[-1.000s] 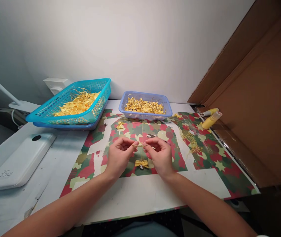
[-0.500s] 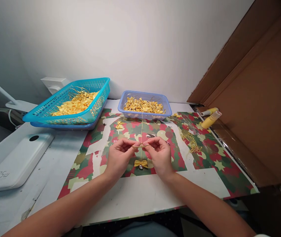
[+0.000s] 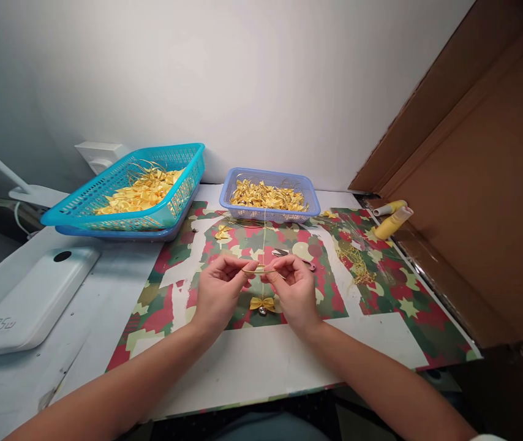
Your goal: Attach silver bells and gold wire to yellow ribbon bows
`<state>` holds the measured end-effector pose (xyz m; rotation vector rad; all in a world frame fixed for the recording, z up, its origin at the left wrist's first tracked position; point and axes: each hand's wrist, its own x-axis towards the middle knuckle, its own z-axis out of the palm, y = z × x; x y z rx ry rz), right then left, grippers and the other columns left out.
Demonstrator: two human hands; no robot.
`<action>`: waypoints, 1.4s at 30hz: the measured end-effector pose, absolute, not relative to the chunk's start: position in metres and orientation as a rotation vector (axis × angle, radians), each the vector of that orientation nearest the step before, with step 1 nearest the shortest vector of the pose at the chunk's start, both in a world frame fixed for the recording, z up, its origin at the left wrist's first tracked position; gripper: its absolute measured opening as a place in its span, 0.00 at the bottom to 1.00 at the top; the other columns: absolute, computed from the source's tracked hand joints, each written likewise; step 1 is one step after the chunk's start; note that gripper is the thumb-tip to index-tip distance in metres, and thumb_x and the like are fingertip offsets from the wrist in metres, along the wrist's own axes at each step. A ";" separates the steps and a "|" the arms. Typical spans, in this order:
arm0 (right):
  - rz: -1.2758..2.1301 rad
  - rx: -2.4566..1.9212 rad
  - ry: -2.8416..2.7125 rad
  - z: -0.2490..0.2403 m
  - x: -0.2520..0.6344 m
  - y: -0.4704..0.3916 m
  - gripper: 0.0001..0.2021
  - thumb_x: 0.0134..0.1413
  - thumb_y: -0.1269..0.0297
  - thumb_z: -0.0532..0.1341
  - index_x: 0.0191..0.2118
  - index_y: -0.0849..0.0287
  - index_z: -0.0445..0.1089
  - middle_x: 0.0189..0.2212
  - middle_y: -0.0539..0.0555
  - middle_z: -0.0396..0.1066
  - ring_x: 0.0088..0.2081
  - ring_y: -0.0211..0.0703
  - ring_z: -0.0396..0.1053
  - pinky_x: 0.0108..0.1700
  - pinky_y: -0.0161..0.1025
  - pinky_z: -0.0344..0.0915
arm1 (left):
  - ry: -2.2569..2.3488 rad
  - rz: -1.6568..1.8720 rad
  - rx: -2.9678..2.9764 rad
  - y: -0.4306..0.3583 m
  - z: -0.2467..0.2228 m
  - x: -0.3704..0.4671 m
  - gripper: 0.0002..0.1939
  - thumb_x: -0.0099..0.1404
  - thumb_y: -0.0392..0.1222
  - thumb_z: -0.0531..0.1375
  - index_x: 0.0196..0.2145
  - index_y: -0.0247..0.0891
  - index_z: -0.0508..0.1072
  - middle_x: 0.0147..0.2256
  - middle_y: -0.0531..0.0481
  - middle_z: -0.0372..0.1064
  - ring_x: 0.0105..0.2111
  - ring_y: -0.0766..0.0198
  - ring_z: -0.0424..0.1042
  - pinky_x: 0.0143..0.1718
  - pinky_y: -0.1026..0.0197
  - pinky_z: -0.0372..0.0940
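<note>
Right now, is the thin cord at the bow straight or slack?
Straight: the cord runs to the bow without visible sag.

Right basket point(image 3: 289, 215) behind ribbon bow point(image 3: 258, 304)

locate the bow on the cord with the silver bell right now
In the head view, the bow is below centre, between the left hand and right hand, over the patterned paper.

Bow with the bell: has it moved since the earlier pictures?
No, no clear shift either way: the bow sits on the same patch of the printed sheet, judged against that sheet's pattern.
</note>
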<state>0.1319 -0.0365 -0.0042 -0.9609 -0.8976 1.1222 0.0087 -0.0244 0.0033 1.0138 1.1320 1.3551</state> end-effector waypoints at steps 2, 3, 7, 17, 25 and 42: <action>1.105 -0.984 -0.906 -0.005 0.132 -0.036 0.12 0.44 0.61 0.69 0.28 0.58 0.66 0.26 0.47 0.67 0.28 0.35 0.70 0.34 0.37 0.74 | 1.119 1.342 1.011 -0.025 0.004 0.009 0.12 0.49 0.45 0.71 0.25 0.35 0.74 0.23 0.54 0.72 0.20 0.72 0.67 0.22 0.70 0.66; 1.095 -0.994 -0.911 -0.005 0.132 -0.036 0.12 0.44 0.61 0.69 0.28 0.58 0.66 0.26 0.47 0.67 0.28 0.35 0.70 0.33 0.37 0.74 | 1.114 1.337 1.009 -0.025 0.005 0.009 0.13 0.49 0.45 0.71 0.25 0.35 0.74 0.23 0.54 0.72 0.20 0.72 0.67 0.22 0.70 0.66; 1.060 -1.016 -0.936 -0.005 0.133 -0.036 0.12 0.45 0.60 0.69 0.28 0.58 0.65 0.26 0.48 0.67 0.28 0.36 0.69 0.33 0.37 0.74 | 1.111 1.321 1.010 -0.025 0.004 0.009 0.13 0.48 0.45 0.72 0.24 0.35 0.74 0.23 0.54 0.72 0.21 0.71 0.68 0.23 0.70 0.66; 0.956 -1.041 -1.046 -0.007 0.134 -0.037 0.08 0.50 0.63 0.65 0.28 0.58 0.65 0.27 0.49 0.67 0.30 0.36 0.68 0.31 0.35 0.71 | 1.088 1.345 1.037 -0.026 0.004 0.009 0.12 0.48 0.43 0.72 0.25 0.36 0.73 0.22 0.54 0.71 0.22 0.70 0.69 0.24 0.69 0.67; 0.477 -1.097 -1.590 -0.002 0.144 -0.041 0.03 0.52 0.68 0.62 0.34 0.58 0.69 0.27 0.50 0.69 0.27 0.36 0.65 0.30 0.36 0.67 | 1.068 1.452 1.155 -0.028 0.004 0.007 0.12 0.51 0.40 0.70 0.28 0.37 0.71 0.25 0.55 0.70 0.25 0.69 0.72 0.26 0.68 0.68; 0.612 -1.135 -1.492 -0.001 0.146 -0.042 0.05 0.53 0.68 0.60 0.28 0.58 0.71 0.23 0.50 0.70 0.25 0.37 0.67 0.27 0.36 0.66 | 1.181 1.342 1.741 -0.029 0.007 0.001 0.06 0.59 0.43 0.64 0.29 0.39 0.76 0.25 0.51 0.72 0.25 0.66 0.67 0.27 0.63 0.65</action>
